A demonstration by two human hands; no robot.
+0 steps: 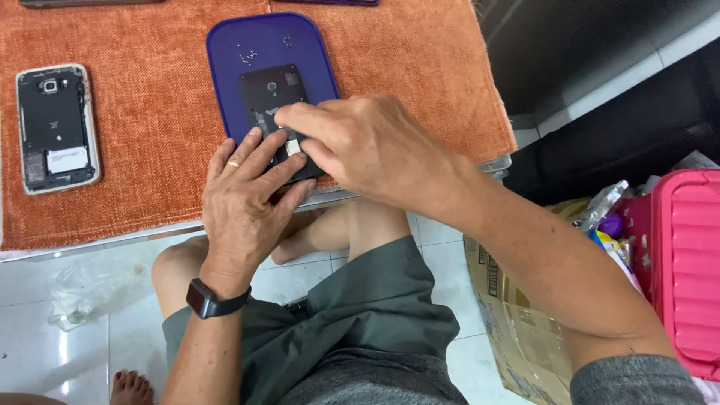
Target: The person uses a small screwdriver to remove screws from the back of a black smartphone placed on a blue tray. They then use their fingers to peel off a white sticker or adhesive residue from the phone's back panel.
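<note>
Nearest the camera, grey-green shorts [360, 330] over bare knees, a white tiled floor [90, 345] beneath, with a crumpled clear plastic bag [86, 289] lying on it at the left. To the right, an open cardboard box [517, 330] and, just beside it, a bright pink ribbed case [686, 262].

A black smartwatch [214, 298] on the wrist of the left hand [247, 199], a gold ring on one finger. Fingers laid flat and slightly spread, pressing down on the lower end of an opened black phone [271, 94] — holding it steady against the blue tray [225, 52]. Right hand [367, 142] curled over the same lower end, fingertips drawn together in what looks like a pinch on a small pale part inside the phone; exactly what is gripped cannot be made out under the knuckles.

Phone lying back-off and lengthwise on the tray, upper half uncovered, camera opening visible. A few tiny screws [247, 54] scattered on the tray above it.

Tray resting on an orange woven mat [150, 135] — spread over the table edge. Farther left on the mat, well apart from the hands, a second opened phone [56, 127] with a pale frame and a white label inside.
</note>
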